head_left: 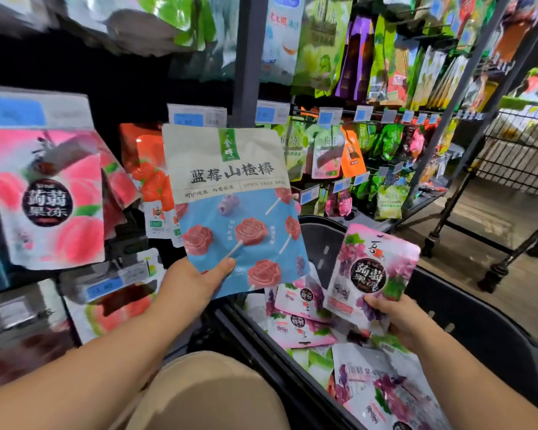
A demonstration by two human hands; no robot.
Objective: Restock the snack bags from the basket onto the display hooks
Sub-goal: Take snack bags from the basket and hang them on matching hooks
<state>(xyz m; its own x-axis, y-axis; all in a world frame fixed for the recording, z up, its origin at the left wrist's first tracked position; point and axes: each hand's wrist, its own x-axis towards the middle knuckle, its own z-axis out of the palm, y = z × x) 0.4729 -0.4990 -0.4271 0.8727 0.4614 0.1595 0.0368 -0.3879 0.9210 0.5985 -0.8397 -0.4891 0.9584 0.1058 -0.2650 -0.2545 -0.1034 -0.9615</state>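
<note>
Display rack (pixel 249 57) with hanging snacks stands behind. Left grip (pixel 193 283) pinches the blue hawthorn lollipop bag (pixel 233 206) at its lower corner, long axis upright, top up. Right grip (pixel 395 318) holds the purple konjac jelly bag (pixel 373 271) nearly upright above the black basket (pixel 479 330).

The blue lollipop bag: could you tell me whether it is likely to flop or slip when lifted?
The blue lollipop bag stands upright from a bottom-corner pinch by the left hand, so probably fairly stiff and light. Its smooth film may slip.

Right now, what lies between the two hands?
In the head view, between the left hand and right hand lie pink-purple snack bags inside the black basket.
</note>
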